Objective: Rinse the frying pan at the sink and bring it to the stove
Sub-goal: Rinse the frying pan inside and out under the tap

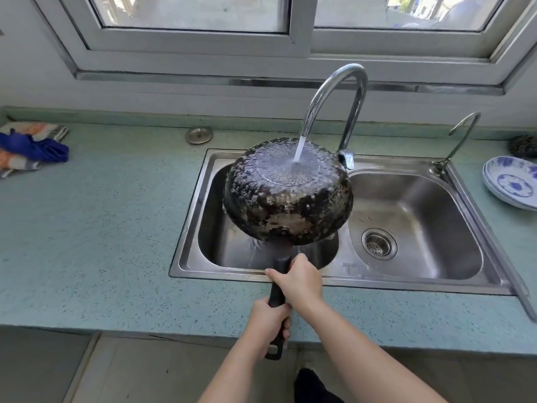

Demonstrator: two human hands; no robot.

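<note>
1. The left hand [268, 324] was clenched round the rear of the black handle [277, 289], its fingers wrapped underneath.
2. Just ahead, the right hand [299, 282] gripped the same handle nearer the pan.
3. Beyond the fingers, the frying pan [287, 193] hung upside down over the left sink basin [209, 228], under the faucet [334, 103] stream.
4. It likely felt heavy, rigid and slick; two hands on the handle suited it.
5. The cooking surface was hidden; the stove was out of view.
</note>
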